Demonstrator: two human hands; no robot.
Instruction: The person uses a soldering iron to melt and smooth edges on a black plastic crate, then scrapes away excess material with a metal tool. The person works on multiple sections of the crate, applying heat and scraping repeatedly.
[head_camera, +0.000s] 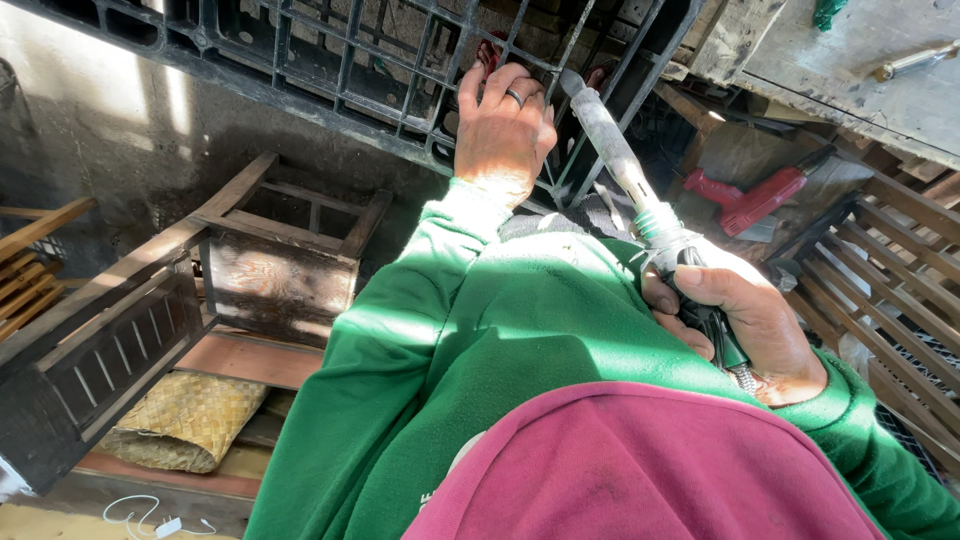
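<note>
- Our left hand (503, 128) – grip curled through the black plastic crate (330, 60).
- Our right hand (735, 318) – clenched around the rod-shaped tool (618, 155), long axis angled toward the crate, beside the left.

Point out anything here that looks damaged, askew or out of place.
The dark wooden crate left of the green sleeve lies tipped at an angle among loose slats. The left hand grips the black plastic crate; the right hand holds a worn, grimy rod tool. Nothing looks spilled.
</note>
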